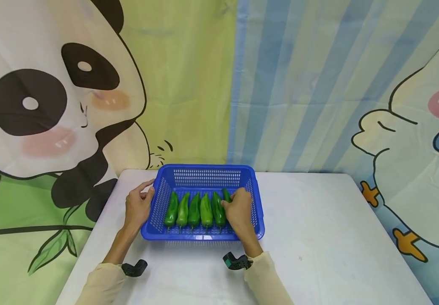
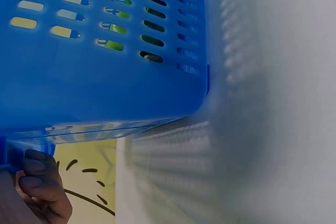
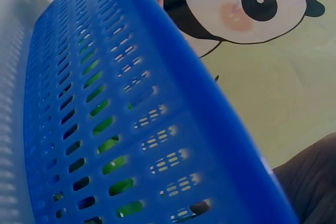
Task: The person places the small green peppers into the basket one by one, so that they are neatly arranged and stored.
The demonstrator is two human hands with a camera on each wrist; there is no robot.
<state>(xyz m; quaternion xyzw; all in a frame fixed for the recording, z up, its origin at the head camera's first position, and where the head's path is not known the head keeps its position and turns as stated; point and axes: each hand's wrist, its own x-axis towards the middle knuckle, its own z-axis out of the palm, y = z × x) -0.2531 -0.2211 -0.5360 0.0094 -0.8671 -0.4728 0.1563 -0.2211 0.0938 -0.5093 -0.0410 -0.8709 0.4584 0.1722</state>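
A blue plastic basket [image 1: 209,170] with slotted walls stands on the white table, holding several green peppers [image 1: 194,212] side by side, stems toward the person. My left hand [image 1: 138,205] grips the basket's left rim; in the left wrist view its curled fingers [image 2: 44,187] show at that rim. Inside the basket at the right end, my right hand [image 1: 239,209] pinches a green pepper [image 1: 226,195], whose lower part is hidden behind the hand. From the right wrist, the slotted wall [image 3: 105,98] covers most of the peppers, with green showing through.
The white table [image 1: 318,228] extends to the right of the basket and in front of it. Behind it hangs a curtain [image 1: 189,84] printed with a panda and a white cartoon animal. Each wrist carries a black camera mount [image 1: 134,268].
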